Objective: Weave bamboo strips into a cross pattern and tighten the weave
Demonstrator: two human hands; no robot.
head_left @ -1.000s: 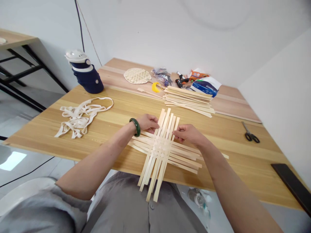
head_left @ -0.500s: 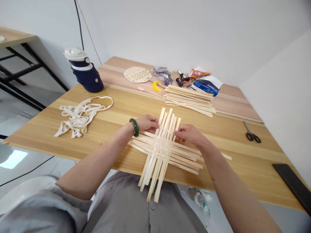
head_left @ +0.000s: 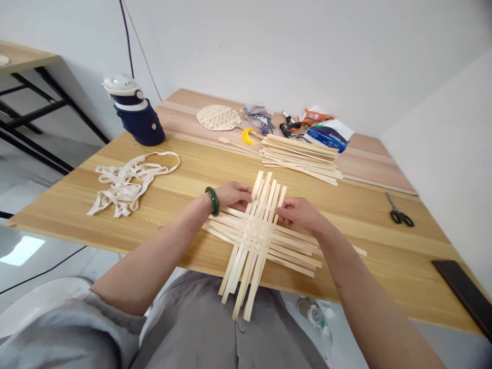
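Observation:
A cross of pale, flat bamboo strips [head_left: 255, 233], woven together at its middle, lies at the table's front edge, its near ends sticking out over my lap. My left hand [head_left: 235, 196], below a dark green bangle [head_left: 212, 201], is closed at the far left side of the weave, fingertips on the outermost upright strip. On the far right side my right hand [head_left: 295, 211] pinches the outer upright strip between thumb and fingers. Strip ends running left and right pass partly under my hands and forearms.
A stack of loose strips [head_left: 302, 159] lies behind the weave. Black-handled scissors [head_left: 400, 215] are to the right, a dark flat bar [head_left: 463, 289] near the right edge. White cloth tape [head_left: 128, 184] and a blue jug [head_left: 140, 120] stand left. A woven fan [head_left: 218, 118] lies farther back.
Both hands keep their hold on the weave and hardly move. The whole view has shifted very slightly.

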